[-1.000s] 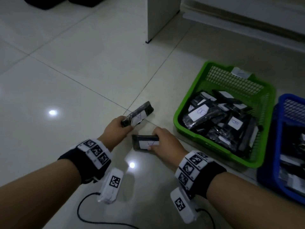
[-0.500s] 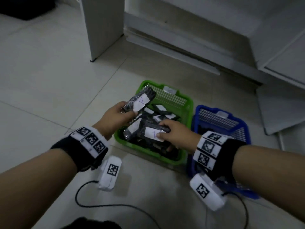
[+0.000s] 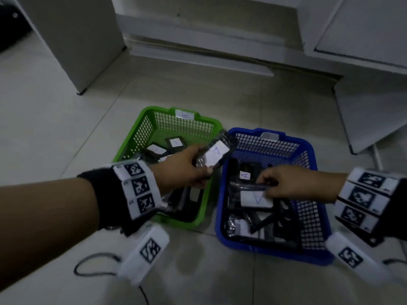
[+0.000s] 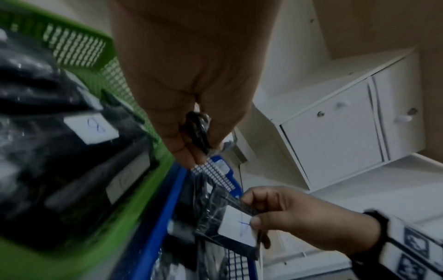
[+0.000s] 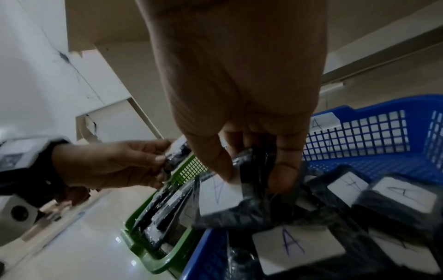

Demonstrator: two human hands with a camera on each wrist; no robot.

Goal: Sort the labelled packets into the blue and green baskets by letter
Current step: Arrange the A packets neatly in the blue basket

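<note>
Hands (image 3: 182, 170) (image 3: 293, 186) pinch crinkly plastic packets (image 3: 217, 154) over mesh baskets (image 3: 308, 216).

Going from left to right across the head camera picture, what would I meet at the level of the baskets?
Green basket → left hand → the packet it holds → blue basket → right hand, which holds a second packet over the blue basket.

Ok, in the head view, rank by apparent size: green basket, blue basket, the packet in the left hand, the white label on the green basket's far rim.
1. blue basket and green basket: look alike; the blue lies nearer, the green is partly hidden by the arm, so unranked.
2. packet in the left hand.
3. white label.
</note>
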